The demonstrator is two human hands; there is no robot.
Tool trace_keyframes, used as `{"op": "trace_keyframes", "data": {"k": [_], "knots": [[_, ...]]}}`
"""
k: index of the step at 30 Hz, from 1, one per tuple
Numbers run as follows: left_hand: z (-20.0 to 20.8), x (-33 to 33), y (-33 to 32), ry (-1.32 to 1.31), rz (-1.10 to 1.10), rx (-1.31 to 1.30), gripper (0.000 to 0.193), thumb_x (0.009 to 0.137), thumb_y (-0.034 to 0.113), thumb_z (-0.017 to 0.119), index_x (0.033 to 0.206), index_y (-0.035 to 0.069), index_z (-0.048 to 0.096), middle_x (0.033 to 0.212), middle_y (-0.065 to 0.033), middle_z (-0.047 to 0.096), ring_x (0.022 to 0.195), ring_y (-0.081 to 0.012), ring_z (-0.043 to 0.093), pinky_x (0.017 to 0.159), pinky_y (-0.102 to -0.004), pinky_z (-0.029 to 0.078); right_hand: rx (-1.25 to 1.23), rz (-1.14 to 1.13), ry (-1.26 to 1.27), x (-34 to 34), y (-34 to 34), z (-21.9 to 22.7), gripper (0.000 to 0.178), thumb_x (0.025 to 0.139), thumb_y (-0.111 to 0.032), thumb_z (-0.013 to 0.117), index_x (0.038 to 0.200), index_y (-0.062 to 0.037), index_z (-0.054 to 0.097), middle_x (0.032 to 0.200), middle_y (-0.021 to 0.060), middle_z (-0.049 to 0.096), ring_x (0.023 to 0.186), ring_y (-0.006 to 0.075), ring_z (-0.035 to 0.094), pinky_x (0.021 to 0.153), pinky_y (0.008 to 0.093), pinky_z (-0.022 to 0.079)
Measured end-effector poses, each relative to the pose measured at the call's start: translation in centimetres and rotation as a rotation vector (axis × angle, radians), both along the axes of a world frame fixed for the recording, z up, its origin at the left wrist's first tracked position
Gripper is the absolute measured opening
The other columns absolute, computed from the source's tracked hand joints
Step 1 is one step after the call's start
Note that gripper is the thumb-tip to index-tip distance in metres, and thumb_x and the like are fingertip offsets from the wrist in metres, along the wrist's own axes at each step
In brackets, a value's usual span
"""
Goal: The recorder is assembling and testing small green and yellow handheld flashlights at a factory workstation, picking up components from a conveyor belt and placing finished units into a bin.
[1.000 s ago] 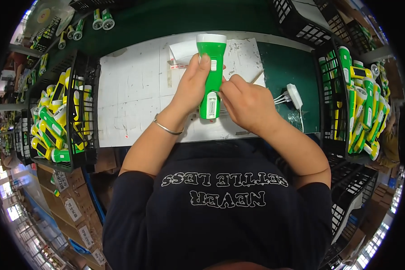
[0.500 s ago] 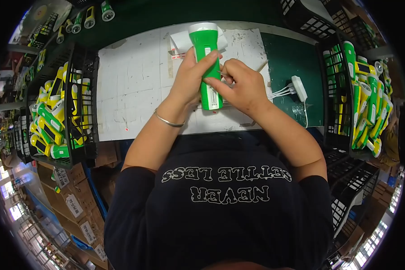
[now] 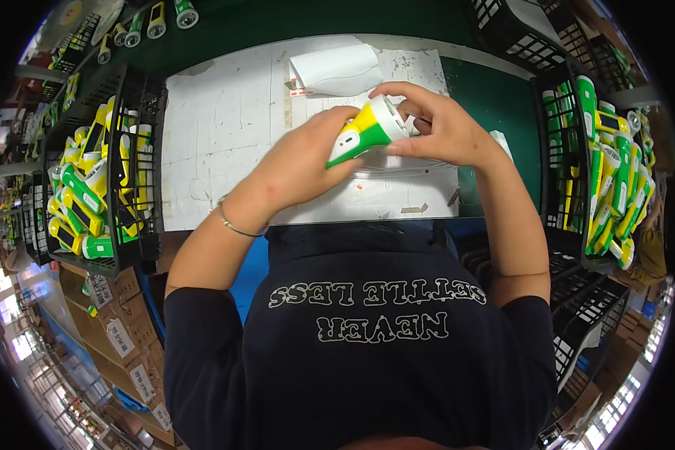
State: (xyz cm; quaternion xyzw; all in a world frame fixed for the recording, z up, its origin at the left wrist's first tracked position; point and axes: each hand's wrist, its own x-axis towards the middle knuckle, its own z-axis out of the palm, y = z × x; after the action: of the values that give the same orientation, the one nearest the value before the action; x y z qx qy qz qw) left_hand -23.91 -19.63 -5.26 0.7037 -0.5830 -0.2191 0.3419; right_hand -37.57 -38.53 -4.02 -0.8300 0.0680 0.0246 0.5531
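Observation:
A green and yellow flashlight (image 3: 358, 139) with a white head is tilted over the white work surface, its head toward the upper right. My left hand (image 3: 300, 154) is wrapped round its body, hiding the tail end. A white panel with a small slot shows on its side. My right hand (image 3: 457, 131) is curled at the head, with the thumb at the lower rim and the index finger over the top; its other fingers bend in front of the lens. Behind my right hand a white cord (image 3: 420, 171) runs across the board.
Black crates of green and yellow flashlights stand at left (image 3: 120, 259) and right (image 3: 577, 259). A folded white sheet (image 3: 337, 69) lies at the far side of the white board (image 3: 217, 135). Several flashlights (image 3: 186, 13) stand at the far left of the green table (image 3: 491, 97).
The flashlight has turned from upright to tilted, its head swinging right, its yellow part now showing. My left hand has shifted its grip, and my right hand has moved to the head end.

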Motion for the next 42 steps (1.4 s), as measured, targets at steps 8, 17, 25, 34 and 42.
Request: {"op": "trace_keyframes", "data": {"k": [8, 17, 25, 34, 42], "knots": [[1.7, 4.0, 4.3, -0.17, -0.039, 0.334, 0.036, 0.072, 0.015, 0.064, 0.104, 0.003, 0.053, 0.092, -0.0157, 0.06, 0.085, -0.0321, 0.059, 0.074, -0.0367, 0.047, 0.135, -0.128, -0.056, -0.8, -0.2, -1.7, 0.068, 0.06, -0.013, 0.079, 0.121, -0.0174, 0.049, 0.076, -0.0042, 0.05, 0.054, 0.0014, 0.027, 0.051, 0.0175, 0.027], [-3.0, 2.6, 2.4, 0.595, 0.012, 0.196, 0.075, 0.074, 0.009, 0.067, 0.138, 0.004, 0.027, 0.113, -0.0089, 0.05, 0.101, -0.0172, 0.05, 0.09, -0.0312, 0.041, -0.464, -0.315, 0.107, 3.9, 3.0, -5.8, 0.042, 0.075, -0.028, 0.066, 0.11, -0.0081, 0.053, 0.086, 0.0063, 0.06, 0.074, 0.0216, 0.061, 0.066, 0.0322, 0.048], [-4.3, 2.7, 1.5, 0.638, 0.265, 0.091, 0.081, 0.071, 0.013, 0.072, 0.136, 0.001, 0.025, 0.126, -0.0183, 0.045, 0.116, -0.0251, 0.046, 0.098, -0.0318, 0.036, -0.268, -0.386, 0.051, 4.3, 2.8, -6.9, 0.023, 0.081, -0.026, 0.062, 0.088, -0.0043, 0.063, 0.088, 0.01, 0.064, 0.073, 0.0221, 0.063, 0.068, 0.0302, 0.05], [-5.1, 1.6, -0.3, 0.441, 0.202, -0.022, 0.08, 0.071, 0.012, 0.07, 0.136, 0.0, 0.025, 0.127, -0.0216, 0.043, 0.117, -0.0306, 0.045, 0.1, -0.0341, 0.034, 0.376, -0.386, 0.001, 2.6, 1.7, -4.4, 0.02, 0.082, -0.016, 0.065, 0.09, 0.0023, 0.063, 0.077, 0.0056, 0.064, 0.073, 0.0079, 0.059, 0.068, 0.021, 0.046], [-4.5, -0.2, -0.9, -0.081, 0.309, -0.021, 0.076, 0.072, 0.009, 0.066, 0.138, 0.009, 0.026, 0.102, -0.0177, 0.047, 0.09, -0.0335, 0.054, 0.077, -0.0375, 0.048, 0.394, -0.512, -0.008, 2.4, 2.0, -6.3, 0.021, 0.08, -0.018, 0.066, 0.085, 0.0025, 0.063, 0.076, 0.0057, 0.065, 0.071, 0.0078, 0.058, 0.067, 0.0195, 0.045]]}}
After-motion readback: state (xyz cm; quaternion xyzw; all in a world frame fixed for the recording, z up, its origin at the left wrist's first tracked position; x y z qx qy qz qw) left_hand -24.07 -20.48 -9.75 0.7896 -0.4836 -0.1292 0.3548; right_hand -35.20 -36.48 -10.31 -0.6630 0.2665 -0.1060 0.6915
